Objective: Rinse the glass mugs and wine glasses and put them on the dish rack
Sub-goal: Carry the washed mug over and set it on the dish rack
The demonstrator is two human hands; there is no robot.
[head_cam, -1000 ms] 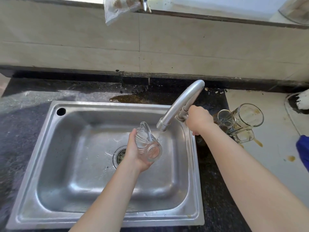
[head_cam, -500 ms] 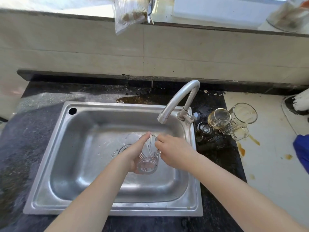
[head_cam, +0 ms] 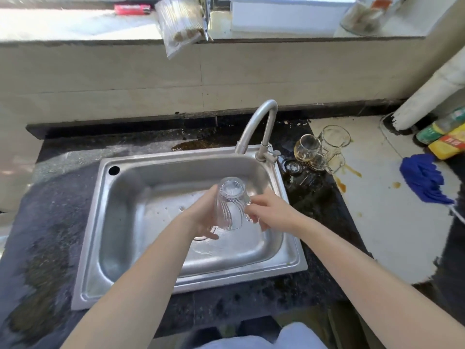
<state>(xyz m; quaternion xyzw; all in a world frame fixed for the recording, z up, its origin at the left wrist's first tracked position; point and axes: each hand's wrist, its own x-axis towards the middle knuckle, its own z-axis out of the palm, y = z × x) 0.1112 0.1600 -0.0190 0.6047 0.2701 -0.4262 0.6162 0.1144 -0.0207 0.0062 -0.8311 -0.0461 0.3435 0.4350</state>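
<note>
I hold a clear ribbed glass mug (head_cam: 230,207) upside down over the steel sink (head_cam: 141,222), its base facing up. My left hand (head_cam: 202,217) wraps the mug's left side. My right hand (head_cam: 266,212) grips its handle on the right. The tap (head_cam: 256,127) arches over the sink's back right corner; no water stream shows. A wine glass (head_cam: 305,147) and a glass mug (head_cam: 333,144) with brown residue lie on their sides on the counter right of the tap. No dish rack is in view.
Brown spills stain the pale counter (head_cam: 377,210) on the right. A blue cloth (head_cam: 425,180) lies there, with bottles (head_cam: 442,137) behind it. A small round glass base (head_cam: 293,167) sits by the tap. A plastic bag (head_cam: 181,23) hangs off the window ledge.
My right hand left the tap handle and took the mug's handle. The mug went from under the spout to upside down over the sink. The camera tilted back.
</note>
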